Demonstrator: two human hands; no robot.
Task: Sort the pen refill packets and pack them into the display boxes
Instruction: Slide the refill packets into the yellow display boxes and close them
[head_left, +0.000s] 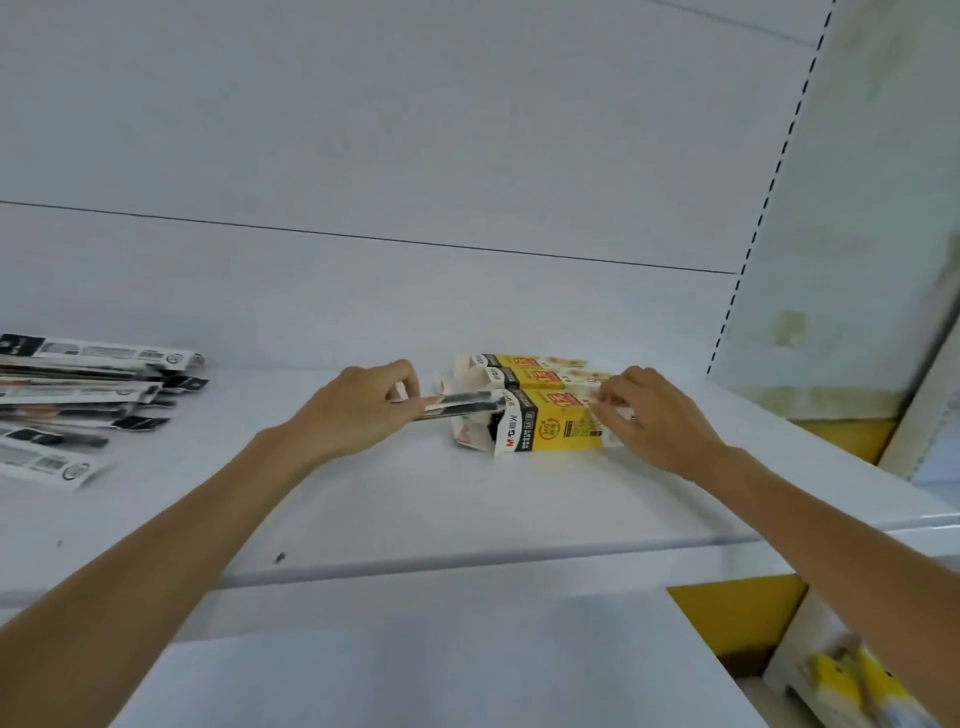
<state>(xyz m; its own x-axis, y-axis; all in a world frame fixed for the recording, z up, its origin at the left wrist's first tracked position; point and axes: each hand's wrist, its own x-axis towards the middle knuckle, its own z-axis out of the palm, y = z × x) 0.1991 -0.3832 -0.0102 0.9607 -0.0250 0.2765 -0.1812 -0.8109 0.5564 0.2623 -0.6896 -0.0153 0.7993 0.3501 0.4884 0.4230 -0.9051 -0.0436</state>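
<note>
Two hands meet on the smooth white shelf (415, 509). The left hand (358, 410) pinches a slim glossy refill packet (457, 404), its tip inside the open flaps of the front display box (550, 431), yellow cardboard. The right hand (654, 415) grips its closed end. Two matching boxes (535, 371) touch behind; loose packets (88, 400) fan out at left.

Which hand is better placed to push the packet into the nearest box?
Left. The left hand pinches the packet, its tip at the open end of the nearest box; the right hand holds the far end.
</note>
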